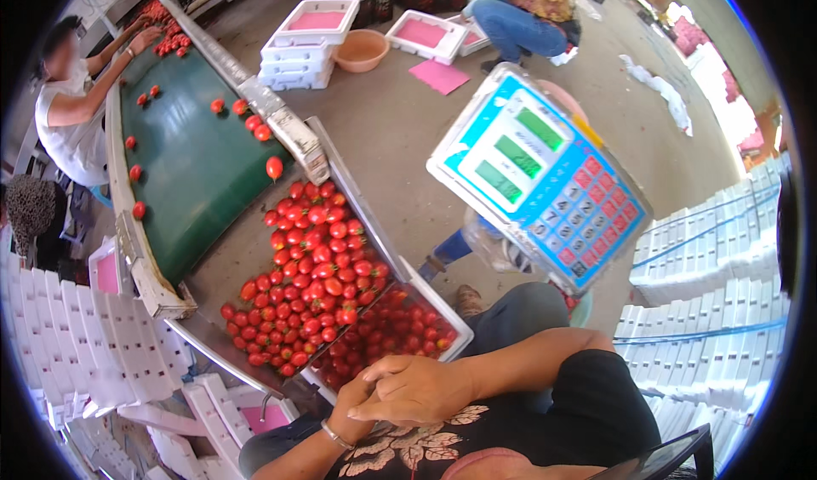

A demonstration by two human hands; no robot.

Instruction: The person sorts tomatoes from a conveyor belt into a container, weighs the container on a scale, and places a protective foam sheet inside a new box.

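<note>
My right hand (429, 387) lies across my left hand (353, 398), clasped over it in front of my body. The left fingers are mostly hidden, and a bracelet circles that wrist. Just beyond the hands is a white tray (463, 345) with small red tomatoes (405, 327) in it. More cherry tomatoes (313, 269) are heaped in a metal-sided chute (367, 189) behind the tray. The chute meets the end of a green conveyor belt (191, 161), where scattered tomatoes lie. One tomato (274, 168) is at the belt's end.
A digital scale display (539, 180) with keypad stands front right. White foam trays are stacked at left (83, 339) and right (702, 346). Beyond are more trays (297, 62) and an orange basin (361, 51). One person (76, 103) handles tomatoes at the belt; another (523, 20) crouches by trays.
</note>
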